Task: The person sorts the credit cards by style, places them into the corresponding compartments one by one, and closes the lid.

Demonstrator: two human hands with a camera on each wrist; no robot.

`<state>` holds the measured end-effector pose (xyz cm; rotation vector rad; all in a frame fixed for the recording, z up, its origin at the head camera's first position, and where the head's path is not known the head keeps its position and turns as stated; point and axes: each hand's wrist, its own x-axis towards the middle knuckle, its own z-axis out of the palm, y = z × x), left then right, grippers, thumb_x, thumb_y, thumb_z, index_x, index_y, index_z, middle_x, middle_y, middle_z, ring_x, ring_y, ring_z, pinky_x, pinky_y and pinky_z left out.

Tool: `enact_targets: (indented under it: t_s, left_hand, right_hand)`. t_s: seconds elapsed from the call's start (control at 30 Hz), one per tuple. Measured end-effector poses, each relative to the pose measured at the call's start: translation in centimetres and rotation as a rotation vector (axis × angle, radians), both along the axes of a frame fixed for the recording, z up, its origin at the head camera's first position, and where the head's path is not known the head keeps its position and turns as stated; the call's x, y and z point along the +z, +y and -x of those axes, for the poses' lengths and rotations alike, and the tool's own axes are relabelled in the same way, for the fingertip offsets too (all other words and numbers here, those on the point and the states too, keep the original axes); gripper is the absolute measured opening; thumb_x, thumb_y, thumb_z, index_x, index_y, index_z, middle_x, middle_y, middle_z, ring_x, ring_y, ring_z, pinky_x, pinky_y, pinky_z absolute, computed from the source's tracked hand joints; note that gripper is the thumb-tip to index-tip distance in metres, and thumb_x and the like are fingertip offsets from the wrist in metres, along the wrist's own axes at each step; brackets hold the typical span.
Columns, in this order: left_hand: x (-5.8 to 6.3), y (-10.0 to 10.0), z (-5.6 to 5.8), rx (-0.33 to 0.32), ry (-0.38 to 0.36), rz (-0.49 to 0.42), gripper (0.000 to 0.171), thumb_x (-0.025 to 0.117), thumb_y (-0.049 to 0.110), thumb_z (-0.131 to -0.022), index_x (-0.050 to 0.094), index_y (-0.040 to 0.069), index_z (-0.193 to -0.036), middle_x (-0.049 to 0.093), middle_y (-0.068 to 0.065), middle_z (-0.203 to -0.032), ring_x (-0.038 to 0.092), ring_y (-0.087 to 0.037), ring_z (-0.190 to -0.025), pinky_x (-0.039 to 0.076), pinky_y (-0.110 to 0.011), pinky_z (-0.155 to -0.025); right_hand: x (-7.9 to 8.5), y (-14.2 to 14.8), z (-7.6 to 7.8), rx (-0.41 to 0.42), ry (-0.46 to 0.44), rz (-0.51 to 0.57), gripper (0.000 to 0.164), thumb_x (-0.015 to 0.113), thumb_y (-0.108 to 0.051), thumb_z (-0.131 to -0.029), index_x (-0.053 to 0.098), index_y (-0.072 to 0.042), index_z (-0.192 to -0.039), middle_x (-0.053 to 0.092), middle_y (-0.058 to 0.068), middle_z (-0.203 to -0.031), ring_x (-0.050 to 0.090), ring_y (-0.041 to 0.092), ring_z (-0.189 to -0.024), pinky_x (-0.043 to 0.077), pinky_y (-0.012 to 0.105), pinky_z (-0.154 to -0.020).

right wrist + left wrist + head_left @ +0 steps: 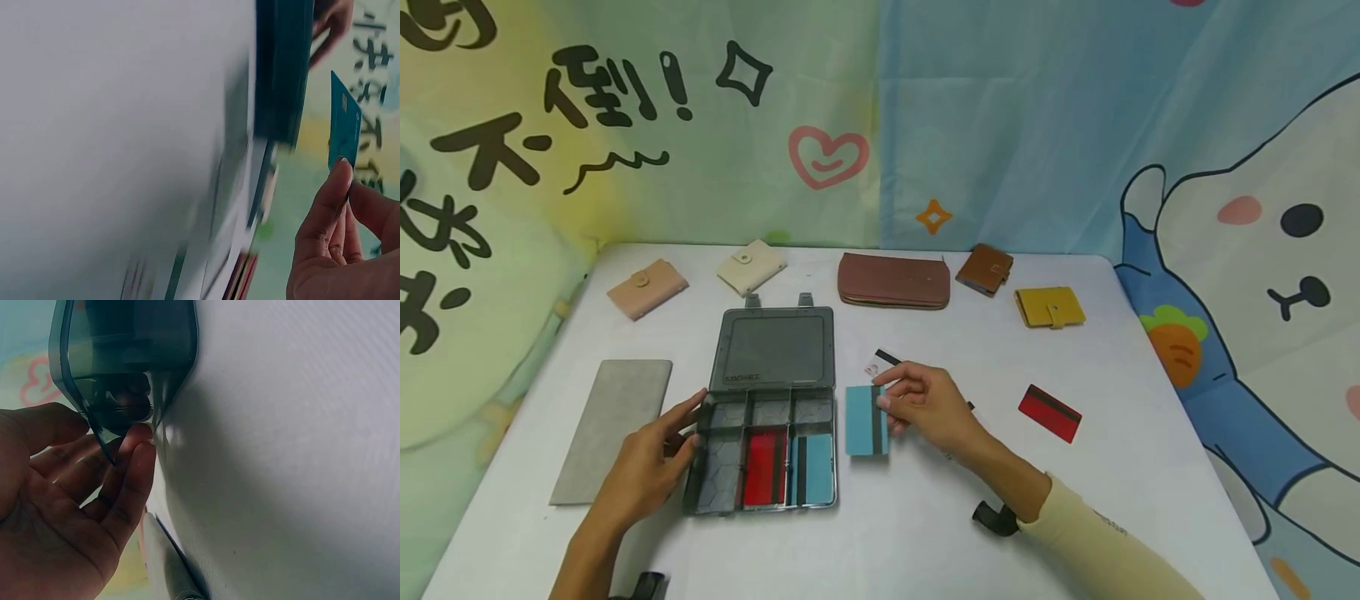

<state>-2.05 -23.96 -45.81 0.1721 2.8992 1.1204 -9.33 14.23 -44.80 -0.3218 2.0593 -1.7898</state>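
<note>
A dark translucent storage box [715, 479] lies with its lid [772, 346] raised and folded back. In the front row, its middle compartment holds a red card [760, 467] and its right one a blue card [821, 471], each with a dark stripe. My left hand [643, 467] grips the box's left edge; in the left wrist view, the fingertips meet the box's corner [137, 350]. Just right of the box, my right hand [928, 408] pinches another blue card [859, 421] between thumb and fingers. In the right wrist view this card [344, 125] stands above the fingertips.
A white card [877, 362] lies partly behind my right hand, and a red card [1050, 414] farther right. Left of the box is a grey flat panel [613, 429]. Along the back lie several wallets, including brown [893, 281] and yellow [1049, 307] ones.
</note>
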Motion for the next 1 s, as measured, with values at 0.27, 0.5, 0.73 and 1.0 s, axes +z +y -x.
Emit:
enact_targets:
  t_s: [0.27, 0.5, 0.73, 1.0]
  left_hand:
    - [0.0, 0.0, 0.1, 0.008, -0.003, 0.001, 0.063, 0.062, 0.0, -0.095, 0.042, 0.015, -0.153, 0.063, -0.023, -0.133, 0.061, -0.014, -0.077, 0.048, -0.024, -0.061]
    - [0.0, 0.1, 0.0, 0.005, -0.011, -0.007, 0.063, 0.061, 0.0, -0.095, 0.041, 0.014, -0.153, 0.062, -0.024, -0.134, 0.06, -0.014, -0.077, 0.048, -0.024, -0.061]
    - [0.0, 0.2, 0.0, 0.008, -0.018, -0.011, 0.064, 0.061, -0.001, -0.095, 0.04, 0.014, -0.153, 0.061, -0.025, -0.134, 0.062, -0.017, -0.079, 0.05, -0.024, -0.062]
    - [0.0, 0.2, 0.0, 0.014, -0.022, -0.003, 0.065, 0.061, -0.001, -0.095, 0.039, 0.015, -0.154, 0.062, -0.024, -0.134, 0.061, -0.015, -0.077, 0.049, -0.024, -0.061]
  right_hand:
    - [-1.1, -5.1, -2.1, 0.14, 0.078, -0.074, 0.026, 0.075, -0.016, -0.09, 0.07, -0.012, -0.115, 0.073, 0.008, -0.092, 0.064, 0.034, -0.072, 0.057, 0.034, -0.065]
    - [-1.1, -5.3, -2.0, 0.124, 0.235, -0.262, 0.022, 0.08, -0.023, -0.085, 0.073, -0.016, -0.105, 0.063, -0.004, -0.08, 0.051, 0.01, -0.062, 0.043, 0.021, -0.056]
    - [-1.7, -2.5, 0.7, 0.031, 0.218, -0.408, 0.03, 0.083, -0.024, -0.082, 0.071, -0.017, -0.109, 0.066, -0.001, -0.09, 0.055, 0.016, -0.072, 0.046, 0.025, -0.064]
    - [-1.9, -0.6, 3.9, -0.064, 0.259, -0.664, 0.048, 0.085, -0.031, -0.08, 0.065, -0.019, -0.122, 0.058, 0.006, -0.109, 0.05, 0.021, -0.094, 0.042, 0.035, -0.08]
